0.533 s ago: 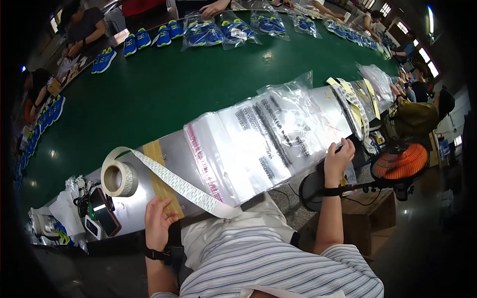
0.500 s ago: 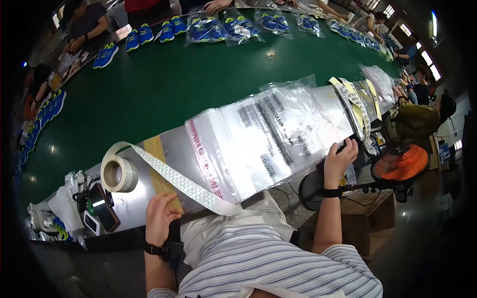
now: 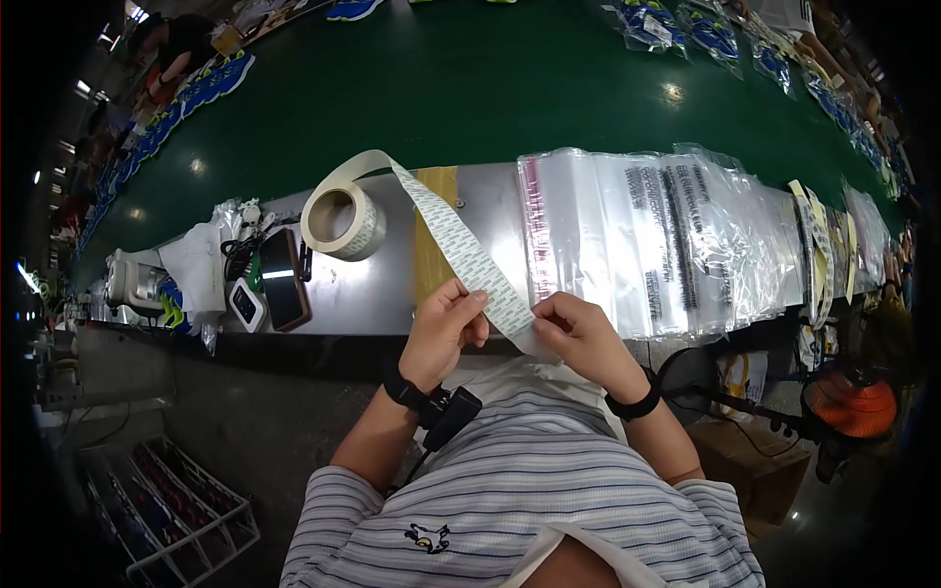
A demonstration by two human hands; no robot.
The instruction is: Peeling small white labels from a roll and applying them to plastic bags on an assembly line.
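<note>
A pale roll of label tape [image 3: 334, 223] stands on the metal worktop. Its loose strip of small printed labels [image 3: 466, 253] arcs up and runs down toward me, with its free end over the worktop's front edge. On the strip's left side, my left hand [image 3: 446, 331] is closed, thumb and fingertips at the strip's edge. My right hand [image 3: 580, 338] pinches the strip's other edge near its free end, thumb against forefinger. To its right lie overlapping clear plastic bags [image 3: 598, 235] with dark print and a pink-marked edge. Brown tape [image 3: 435, 211] crosses the worktop beneath the strip.
Left of the roll are a phone [image 3: 282, 284], a small white device [image 3: 247, 305] and cables. Beyond, blue shoes, some bagged, line the green table [image 3: 490, 88]. An orange fan [image 3: 849, 402] stands at lower right, a wire rack [image 3: 186, 519] at lower left.
My view has swung to the right. My right hand has left the bags' right side and come to the label strip. My left hand has moved from the brown tape to the strip.
</note>
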